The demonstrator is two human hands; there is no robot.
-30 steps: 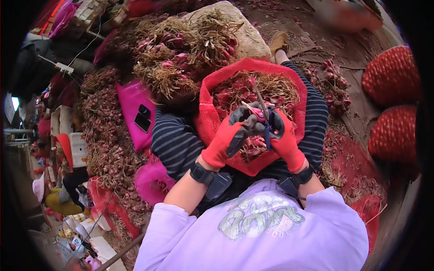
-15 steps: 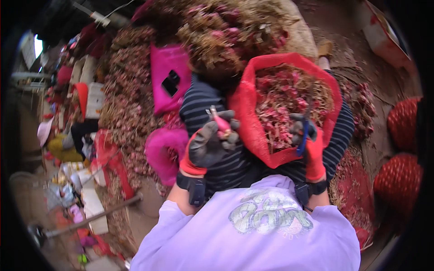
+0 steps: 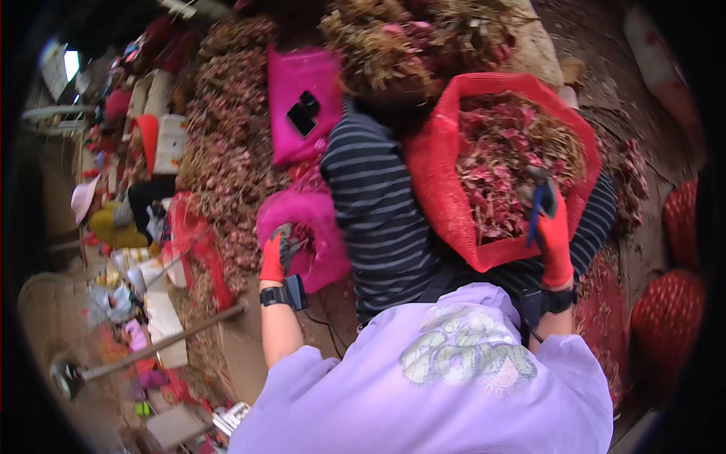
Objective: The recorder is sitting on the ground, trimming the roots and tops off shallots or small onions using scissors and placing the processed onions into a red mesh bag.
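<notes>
My left hand (image 3: 278, 248), in a red and grey work glove, reaches into the mouth of a magenta mesh bag (image 3: 329, 257) beside my left leg. Small pinkish bulbs, shallots by their look, show inside that bag. The bag's mouth partly hides the fingers, so I cannot see whether they hold anything. My right hand (image 3: 552, 227), gloved alike, grips a blue-handled tool (image 3: 535, 216) whose working end I cannot make out. It is over a red mesh sack (image 3: 448, 144) held open between my legs. Reddish skins and dry stalks (image 3: 495, 166) fill the sack.
A heap of bulbs with dry stalks (image 3: 227, 136) spreads along the left. Bundled bulbs (image 3: 393, 45) lie ahead. A black phone (image 3: 302, 117) rests on a flat magenta bag (image 3: 283, 68). Full red sacks (image 3: 665, 310) stand at right; a metal pole (image 3: 162, 346) is at left.
My left hand has moved left and down from before my legs to the magenta bag; the pink bulb in its fingers no longer shows. My right hand stays at the red sack with the blue-handled tool.
</notes>
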